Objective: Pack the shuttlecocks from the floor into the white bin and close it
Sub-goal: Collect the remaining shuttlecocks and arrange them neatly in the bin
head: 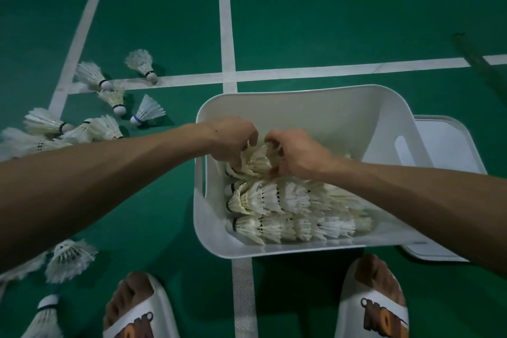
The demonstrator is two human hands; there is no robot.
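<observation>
Most of the view is green floor (301,22), crossed by white lines (226,35) beyond the fingers. Next in size is the white bin (315,115), open, standing on the floor around and beneath both hands. Its lid (450,145) lies flat on the floor to the right of the fingers, partly hidden behind the bin's right wall. Two slippers (375,307) stand nearer than the fingers, at the bottom edge. Inside the bin, just nearer than the fingers, two rows (288,200) of nested shuttlecocks lie on their sides, corks to the left. The left hand (233,140) and right hand (297,155) meet over the bin's middle. The fingers (248,132) of both are curled round a third stack (256,160), grasping it from either side inside the bin. Well left of the fingers, several loose shuttlecocks (141,63) lie scattered on the floor outside the bin, and a few more lie left and nearer.
</observation>
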